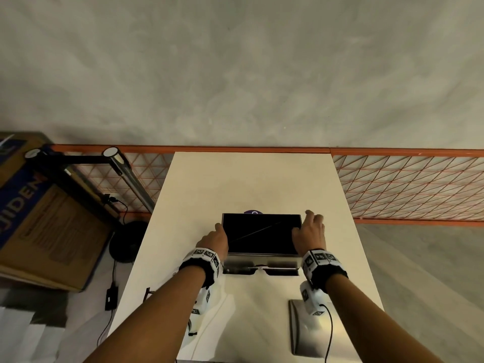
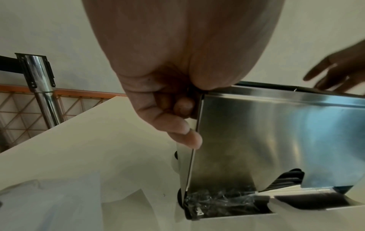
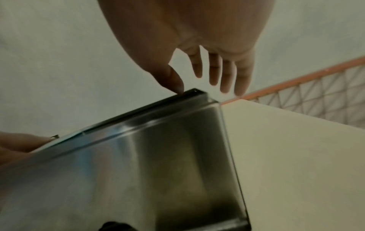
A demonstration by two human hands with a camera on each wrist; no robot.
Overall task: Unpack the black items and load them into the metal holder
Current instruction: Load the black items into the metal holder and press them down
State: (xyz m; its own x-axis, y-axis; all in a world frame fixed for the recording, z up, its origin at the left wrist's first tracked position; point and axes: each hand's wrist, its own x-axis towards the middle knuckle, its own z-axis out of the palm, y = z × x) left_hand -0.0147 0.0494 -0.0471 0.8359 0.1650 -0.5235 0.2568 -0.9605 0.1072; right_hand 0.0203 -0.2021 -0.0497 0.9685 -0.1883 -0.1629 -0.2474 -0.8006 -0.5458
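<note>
A shiny metal holder (image 1: 262,261) stands in the middle of the white table (image 1: 248,179). Its open top is filled by a flat black stack (image 1: 262,231). My left hand (image 1: 215,238) grips the holder's upper left corner, and in the left wrist view its fingers (image 2: 183,121) curl against the holder's side edge (image 2: 256,132). My right hand (image 1: 310,227) is at the upper right corner with its fingers straight. In the right wrist view its thumb tip (image 3: 178,87) touches the black rim of the holder (image 3: 138,164). Black folds (image 2: 290,176) show in the front slot.
A curved metal plate (image 1: 309,328) lies near the table's front right. Clear plastic wrap (image 2: 59,203) lies at the front left, and more (image 2: 217,201) is crumpled at the holder's base. A cardboard box (image 1: 39,218), a chrome post (image 1: 125,174) and an orange mesh fence (image 1: 406,187) surround the table.
</note>
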